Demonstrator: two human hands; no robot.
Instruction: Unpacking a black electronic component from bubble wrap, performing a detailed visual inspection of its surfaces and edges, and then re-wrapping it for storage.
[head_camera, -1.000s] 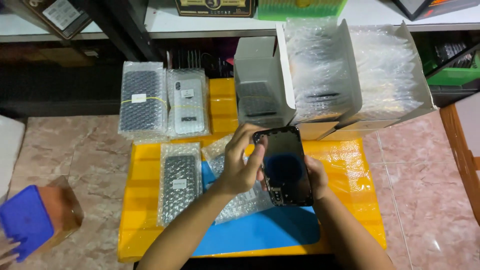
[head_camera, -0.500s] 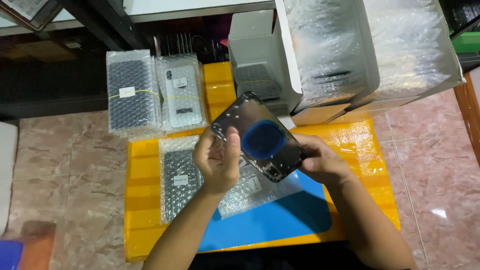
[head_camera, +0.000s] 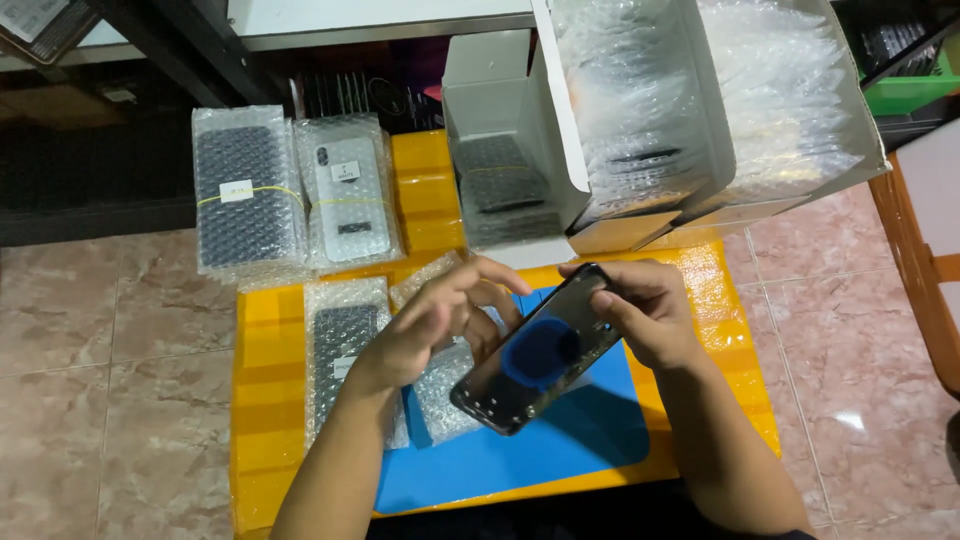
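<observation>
A black phone back housing (head_camera: 540, 355) with a glossy inner face and a round dark pad lies tilted above the blue mat (head_camera: 520, 450). My right hand (head_camera: 645, 310) grips its upper end with thumb and fingers. My left hand (head_camera: 430, 325) hovers over its left edge, fingers spread and curled, fingertips close to the housing. Under my left hand lies a crumpled bubble-wrap sleeve (head_camera: 445, 395). A bubble-wrapped dark housing (head_camera: 340, 350) rests to the left on the yellow surface (head_camera: 265, 400).
Two bundled stacks of bubble-wrapped housings, one dark (head_camera: 245, 190) and one white (head_camera: 345, 190), sit at the back left. Open white cartons (head_camera: 700, 110) packed with bubble-wrapped parts stand at the back right. Tiled floor (head_camera: 110, 350) surrounds the low yellow table; a wooden frame (head_camera: 915, 270) is at right.
The housing has tilted and shifted rightward and lower over the blue mat. My left hand has let go of its edge and now hovers with fingers spread.
</observation>
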